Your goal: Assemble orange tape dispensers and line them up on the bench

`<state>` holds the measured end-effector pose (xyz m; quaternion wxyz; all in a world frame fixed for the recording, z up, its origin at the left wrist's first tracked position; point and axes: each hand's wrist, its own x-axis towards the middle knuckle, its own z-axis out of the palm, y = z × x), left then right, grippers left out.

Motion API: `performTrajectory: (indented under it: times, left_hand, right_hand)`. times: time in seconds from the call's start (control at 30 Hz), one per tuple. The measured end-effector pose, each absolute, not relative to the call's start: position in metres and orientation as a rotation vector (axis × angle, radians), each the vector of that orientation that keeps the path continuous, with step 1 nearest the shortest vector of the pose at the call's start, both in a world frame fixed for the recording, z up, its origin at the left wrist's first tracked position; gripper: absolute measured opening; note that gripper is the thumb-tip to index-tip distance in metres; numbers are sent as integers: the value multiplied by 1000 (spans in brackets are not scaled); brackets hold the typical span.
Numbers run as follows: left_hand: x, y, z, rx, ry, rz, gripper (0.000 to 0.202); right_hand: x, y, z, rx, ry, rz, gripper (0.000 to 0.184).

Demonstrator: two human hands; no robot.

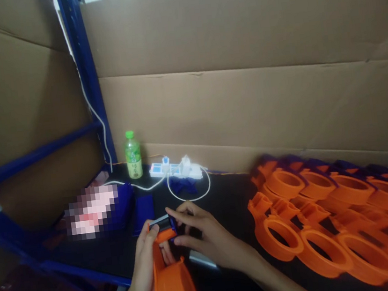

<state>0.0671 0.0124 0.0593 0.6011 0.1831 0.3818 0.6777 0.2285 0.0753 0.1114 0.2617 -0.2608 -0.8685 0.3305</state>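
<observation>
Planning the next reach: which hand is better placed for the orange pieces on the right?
Probably the right hand: it is nearer those orange pieces, though its fingers are at the dark blue part. The left hand is farther off and grips a ringed orange piece.

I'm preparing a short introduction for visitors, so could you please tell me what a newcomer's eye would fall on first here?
Probably the mass of bright orange ringed parts crowding the right of the black tabletop. Next, at bottom centre, the left hand holds another orange piece, with the right hand at its upper end. Farther back, a green-capped bottle stands left of a white power strip.
</observation>
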Motion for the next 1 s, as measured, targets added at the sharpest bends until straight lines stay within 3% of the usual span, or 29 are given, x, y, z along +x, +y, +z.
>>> performTrajectory:
  times: [0.2, 0.37, 0.5, 0.83, 1.0]
  left_hand:
    - [64, 13, 59, 359, 845, 1542, 28]
    - [62, 17, 56, 268, 853, 1589, 29]
    - [64, 16, 59, 222, 900, 1601, 32]
    - [66, 13, 61, 282, 832, 1610, 27]
    - [68, 13, 62, 267, 907, 1640, 29]
  right_hand:
    - [226, 77, 103, -623, -2445, 474, 46]
    - [227, 75, 103, -609, -2625, 310, 61]
    - [229, 79, 99, -595, -2640, 200, 58]
    - [224, 75, 91, -754, -2378, 218, 36]
    - [221, 71, 84, -809, -2372, 177, 34]
